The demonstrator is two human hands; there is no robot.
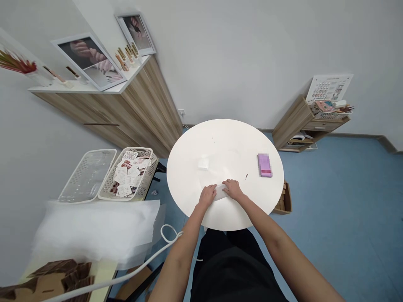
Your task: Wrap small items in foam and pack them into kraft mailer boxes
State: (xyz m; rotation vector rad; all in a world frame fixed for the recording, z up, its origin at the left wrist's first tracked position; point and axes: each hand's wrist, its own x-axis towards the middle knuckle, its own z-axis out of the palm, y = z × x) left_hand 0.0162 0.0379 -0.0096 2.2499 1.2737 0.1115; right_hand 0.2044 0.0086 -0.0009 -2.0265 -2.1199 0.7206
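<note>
Near the front edge of the round white table (192, 142), my left hand (208, 196) and my right hand (233, 189) grip the two ends of a small whitish flat packet (221, 192). The fingers of both hands are closed over its ends. A faint translucent sheet seems to spread on the table just beyond the packet; its edges are hard to make out. Farther off lies a small white square piece (203, 163). A purple box or stack (264, 165), partly blurred out, is to the right of my right hand.
White baskets stand at left, one filled with cards (127, 176). Below them are white sheets (100, 230) and folded brown cardboard (47, 281). A white cable (151, 260) crosses near my left forearm. An open carton (284, 199) sits beside the table at right.
</note>
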